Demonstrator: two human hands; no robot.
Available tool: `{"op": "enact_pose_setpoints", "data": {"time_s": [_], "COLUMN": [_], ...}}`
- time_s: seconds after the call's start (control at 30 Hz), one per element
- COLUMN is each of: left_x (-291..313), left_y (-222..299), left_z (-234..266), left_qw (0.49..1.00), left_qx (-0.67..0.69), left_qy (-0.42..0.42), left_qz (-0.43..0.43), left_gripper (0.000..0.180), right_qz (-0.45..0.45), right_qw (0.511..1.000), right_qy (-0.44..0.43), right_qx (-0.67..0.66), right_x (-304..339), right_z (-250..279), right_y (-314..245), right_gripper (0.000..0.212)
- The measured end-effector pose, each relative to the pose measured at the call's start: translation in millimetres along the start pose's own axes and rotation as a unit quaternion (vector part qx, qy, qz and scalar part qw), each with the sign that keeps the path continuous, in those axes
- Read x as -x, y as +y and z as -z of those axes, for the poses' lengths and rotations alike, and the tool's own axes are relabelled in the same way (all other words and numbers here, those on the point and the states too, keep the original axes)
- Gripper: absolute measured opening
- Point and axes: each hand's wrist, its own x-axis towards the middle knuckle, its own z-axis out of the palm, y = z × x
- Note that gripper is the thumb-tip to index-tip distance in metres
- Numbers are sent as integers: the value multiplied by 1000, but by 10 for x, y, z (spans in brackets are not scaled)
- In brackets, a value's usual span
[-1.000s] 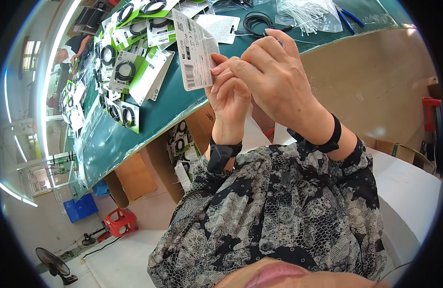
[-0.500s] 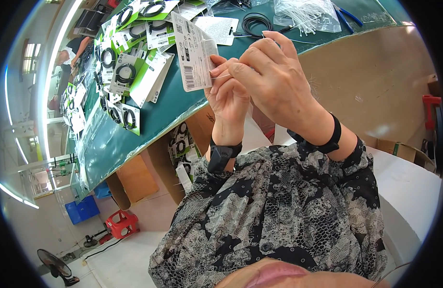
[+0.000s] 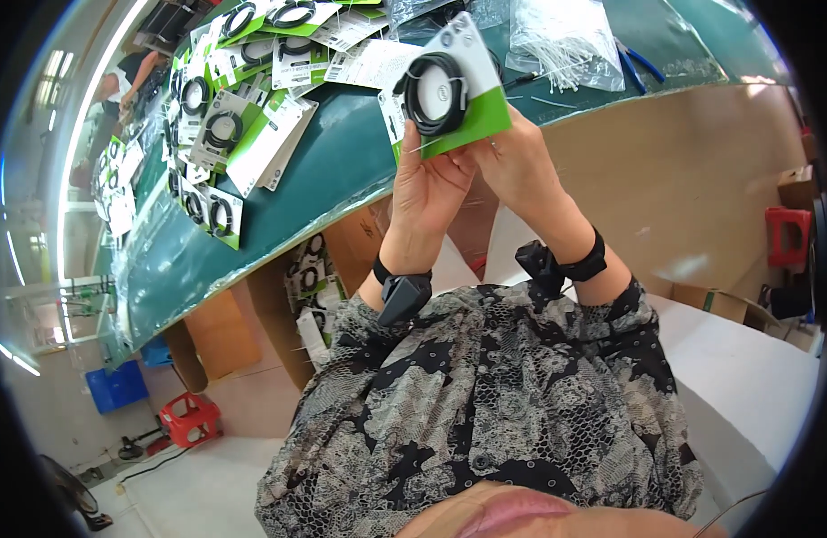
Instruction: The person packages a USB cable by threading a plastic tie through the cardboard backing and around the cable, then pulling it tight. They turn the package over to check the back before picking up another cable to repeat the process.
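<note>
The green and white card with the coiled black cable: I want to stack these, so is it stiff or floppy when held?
The card probably holds fairly stiff: it stays flat though the left hand and right hand pinch only its lower edge. The coiled cable likely makes it top-heavy, so stacks may sit unevenly.

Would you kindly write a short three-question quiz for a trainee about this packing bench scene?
1. True or false: both hands hold the same card.
2. What is fastened to the green and white card?
3. Which hand is on the card's lower left edge: A left hand, B right hand?

Key: 1 true. 2 a coiled black cable. 3 A. More such cards lie on the green table.
</note>
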Motion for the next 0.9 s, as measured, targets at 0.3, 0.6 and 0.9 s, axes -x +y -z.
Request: {"op": "enact_pose_setpoints", "data": {"time_s": [0.3, 0.6, 0.9], "left_x": [-60, 6, 116], "left_y": [57, -60, -45], "left_z": [161, 98, 93], "left_qw": [996, 968, 934], "left_qx": [-82, -181, -250], "left_qy": [-7, 7, -69], "left_qz": [-39, -173, -247], "left_gripper": [26, 36, 39], "right_qz": [19, 231, 284], "right_qw": [980, 920, 925], "right_qy": [102, 49, 71], "right_qx": [170, 313, 241], "right_x": [122, 145, 190], "right_z": [212, 122, 122], "right_y": [177, -102, -73], "right_gripper": [16, 22, 22]}}
